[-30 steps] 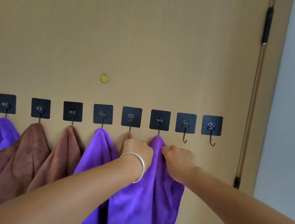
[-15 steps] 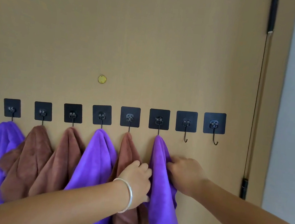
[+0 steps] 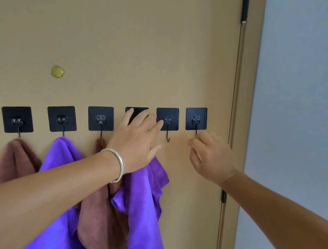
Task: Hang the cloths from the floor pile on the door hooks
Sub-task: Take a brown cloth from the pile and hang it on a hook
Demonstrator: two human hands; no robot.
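Note:
A row of black adhesive hooks runs across the tan door (image 3: 128,38). Brown cloths (image 3: 18,161) and purple cloths (image 3: 61,157) hang from the hooks on the left. The rightmost purple cloth (image 3: 146,204) hangs beside a brown cloth (image 3: 94,229). My left hand (image 3: 136,141), with a silver bracelet, lies flat with straight fingers over that purple cloth's top and its hook pad. One bare hook (image 3: 167,134) is just right of it. My right hand (image 3: 210,158) has its fingers curled at the last hook (image 3: 196,118), hiding the hook's lower end; no cloth is in it.
A brass peephole (image 3: 57,71) sits above the hooks. The door's hinged edge with a black hinge (image 3: 223,196) runs down the right side. A pale grey wall (image 3: 302,119) lies beyond it. The floor pile is out of view.
Both hands have let go of the purple cloth and risen. My left hand now covers the sixth hook pad, and my right hand has moved right to the last hook. The view shifted right.

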